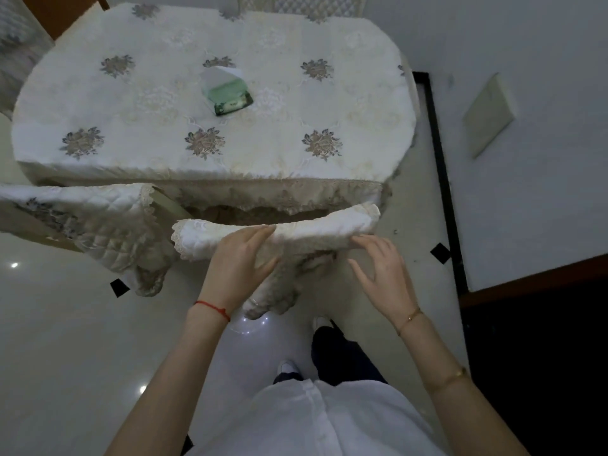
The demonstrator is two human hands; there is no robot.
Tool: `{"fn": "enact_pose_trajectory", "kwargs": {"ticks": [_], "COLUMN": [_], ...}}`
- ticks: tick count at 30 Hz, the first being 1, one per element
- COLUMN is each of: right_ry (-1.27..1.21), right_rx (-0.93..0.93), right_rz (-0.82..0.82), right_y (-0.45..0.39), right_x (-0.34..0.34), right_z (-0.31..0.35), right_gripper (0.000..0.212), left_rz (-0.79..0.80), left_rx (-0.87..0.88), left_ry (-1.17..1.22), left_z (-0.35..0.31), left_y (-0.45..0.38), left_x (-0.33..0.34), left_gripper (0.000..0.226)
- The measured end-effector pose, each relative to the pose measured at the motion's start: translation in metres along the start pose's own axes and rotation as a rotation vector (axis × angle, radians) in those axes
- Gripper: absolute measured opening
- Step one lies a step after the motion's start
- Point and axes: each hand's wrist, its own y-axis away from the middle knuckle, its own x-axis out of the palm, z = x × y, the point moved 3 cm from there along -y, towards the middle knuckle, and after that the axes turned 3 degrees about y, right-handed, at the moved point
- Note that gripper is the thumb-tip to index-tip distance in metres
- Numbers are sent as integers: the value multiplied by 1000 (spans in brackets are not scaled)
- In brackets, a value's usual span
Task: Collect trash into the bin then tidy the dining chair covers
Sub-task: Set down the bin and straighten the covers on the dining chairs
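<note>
At the near edge of the surface [210, 133], I see a chair pushed in with its cover [296, 232] draped over the top of the backrest. My left hand [238, 261] lies flat on the cover, fingers together and stretched toward the top edge, palm pressing the fabric; it grips nothing. My right hand [381, 268] hovers just beside the cover's right part, fingers spread and loose, its fingertips near the fabric; I cannot tell whether they touch it. A second cover [92, 222] hangs on the chair to the left, its lace hem trailing down. A green tissue pack [227, 92] sits mid-surface on the flowered cloth, well apart from both hands.
</note>
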Motion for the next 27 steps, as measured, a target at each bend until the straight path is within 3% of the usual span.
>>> {"fn": "enact_pose_trajectory", "kwargs": {"ticks": [13, 21, 27], "right_ry": [29, 77, 45], "right_rx": [383, 451, 454], "right_rz": [-96, -122, -109], "right_y": [123, 107, 66], "right_x": [-119, -214, -218], "right_z": [-165, -291, -353], "right_gripper": [30, 29, 28], "left_rz": [141, 138, 181], "left_rx": [206, 206, 122], "left_ry": [82, 85, 93], "left_z": [-171, -288, -306], "left_y": [-52, -130, -185], "left_x": [112, 182, 216], "left_gripper": [25, 27, 28]}}
